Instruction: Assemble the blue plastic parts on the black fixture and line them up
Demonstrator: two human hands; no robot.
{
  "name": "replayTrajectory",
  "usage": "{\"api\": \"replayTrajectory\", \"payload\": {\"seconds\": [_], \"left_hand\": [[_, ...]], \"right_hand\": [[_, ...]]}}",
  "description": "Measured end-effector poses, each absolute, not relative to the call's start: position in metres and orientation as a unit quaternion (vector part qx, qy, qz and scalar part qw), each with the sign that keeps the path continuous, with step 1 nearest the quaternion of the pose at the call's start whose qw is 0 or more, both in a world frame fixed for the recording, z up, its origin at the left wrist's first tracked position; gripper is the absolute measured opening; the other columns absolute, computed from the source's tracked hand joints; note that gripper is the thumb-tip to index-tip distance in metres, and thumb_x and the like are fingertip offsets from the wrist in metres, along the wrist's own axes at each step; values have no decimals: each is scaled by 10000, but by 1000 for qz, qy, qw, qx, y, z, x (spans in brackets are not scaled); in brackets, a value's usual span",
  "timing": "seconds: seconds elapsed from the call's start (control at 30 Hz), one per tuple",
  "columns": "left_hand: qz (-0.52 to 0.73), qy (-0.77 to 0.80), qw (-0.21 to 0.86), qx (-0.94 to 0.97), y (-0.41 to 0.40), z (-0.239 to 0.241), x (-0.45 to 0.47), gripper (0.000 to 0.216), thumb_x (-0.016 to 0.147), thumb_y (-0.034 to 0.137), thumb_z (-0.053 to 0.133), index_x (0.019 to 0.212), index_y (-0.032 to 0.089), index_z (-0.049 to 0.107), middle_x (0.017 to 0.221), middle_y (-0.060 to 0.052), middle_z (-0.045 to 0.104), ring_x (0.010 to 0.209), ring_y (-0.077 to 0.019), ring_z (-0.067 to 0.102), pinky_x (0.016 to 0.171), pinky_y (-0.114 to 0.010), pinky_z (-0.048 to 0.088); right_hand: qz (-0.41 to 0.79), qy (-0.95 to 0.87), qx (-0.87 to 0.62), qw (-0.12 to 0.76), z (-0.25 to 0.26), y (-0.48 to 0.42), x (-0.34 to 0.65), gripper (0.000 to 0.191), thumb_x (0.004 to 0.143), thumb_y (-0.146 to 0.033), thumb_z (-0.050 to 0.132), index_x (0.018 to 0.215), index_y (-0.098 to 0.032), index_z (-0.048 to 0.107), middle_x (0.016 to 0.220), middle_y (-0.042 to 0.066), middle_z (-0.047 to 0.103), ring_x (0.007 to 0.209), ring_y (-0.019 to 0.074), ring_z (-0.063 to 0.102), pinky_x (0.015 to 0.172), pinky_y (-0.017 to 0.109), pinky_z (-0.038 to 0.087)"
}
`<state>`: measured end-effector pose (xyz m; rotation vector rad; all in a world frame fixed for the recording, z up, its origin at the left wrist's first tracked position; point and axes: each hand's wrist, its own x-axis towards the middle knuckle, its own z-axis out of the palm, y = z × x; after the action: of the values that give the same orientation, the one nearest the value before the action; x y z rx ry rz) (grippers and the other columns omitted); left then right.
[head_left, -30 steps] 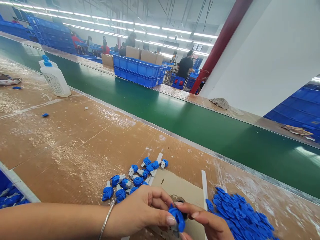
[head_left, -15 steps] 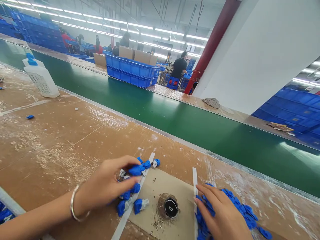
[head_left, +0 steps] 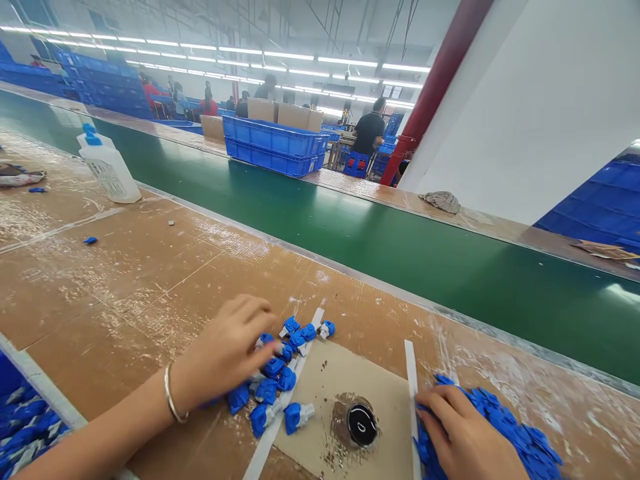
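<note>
The left hand [head_left: 227,357] rests with loose, curled grip on the blue-and-white parts [head_left: 280,373] on the tabletop [head_left: 125,280]; the right hand [head_left: 465,437] lies spread on the blue caps [head_left: 505,433], gripping nothing visible.

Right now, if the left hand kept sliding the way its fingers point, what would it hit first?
The left hand points right, over the cluster of blue-and-white parts; it would likely meet those first, then the white strip. Depth is hard to judge.

One white bottle [head_left: 109,171]; one black round fixture [head_left: 362,424]; two stacked blue crates [head_left: 274,145].
</note>
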<state>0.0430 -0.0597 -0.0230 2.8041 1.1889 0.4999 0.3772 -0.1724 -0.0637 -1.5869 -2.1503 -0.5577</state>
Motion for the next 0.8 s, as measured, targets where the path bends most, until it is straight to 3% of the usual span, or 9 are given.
{"api": "replayTrajectory", "payload": {"seconds": [0.1,0.17,0.3,0.53,0.8], "left_hand": [[141,204,137,959,-83,-20,61,159,864,261,619,1006,194,602,1027,-68,650,938,-221,574,849,-350,437],[107,161,146,970,-92,-22,68,206,800,229,681,984,194,596,949,-47,661,880,-216,572,818,-353,427],[92,146,131,976,-96,-26,71,282,783,137,673,1043,199,585,941,-36,664,901,-223,565,840,-359,403],[90,135,109,981,-98,-30,70,246,836,112,582,1078,157,587,944,-72,643,861,-226,551,804,-372,416],[230,199,321,897,-106,-22,64,372,764,99,537,1118,172,626,939,-73,636,857,-195,595,779,-291,479]], "right_hand": [[-275,-799,-502,183,-60,-171,372,548,1046,-271,223,805,-161,702,789,56,724,674,148,713,574,230,570],[-296,-824,-460,149,-60,-171,371,563,1040,-218,212,815,-144,723,797,57,739,694,153,720,592,230,577],[-302,-837,-441,114,-61,-172,368,583,1026,-168,196,812,-144,738,810,56,746,696,154,722,597,235,583],[-237,-803,-512,192,-55,-170,363,598,1055,-383,213,733,-214,688,735,9,721,612,130,694,550,237,564],[-221,-784,-542,207,-52,-170,367,546,1044,-440,242,772,-224,665,750,10,710,656,137,710,561,228,568]]}}
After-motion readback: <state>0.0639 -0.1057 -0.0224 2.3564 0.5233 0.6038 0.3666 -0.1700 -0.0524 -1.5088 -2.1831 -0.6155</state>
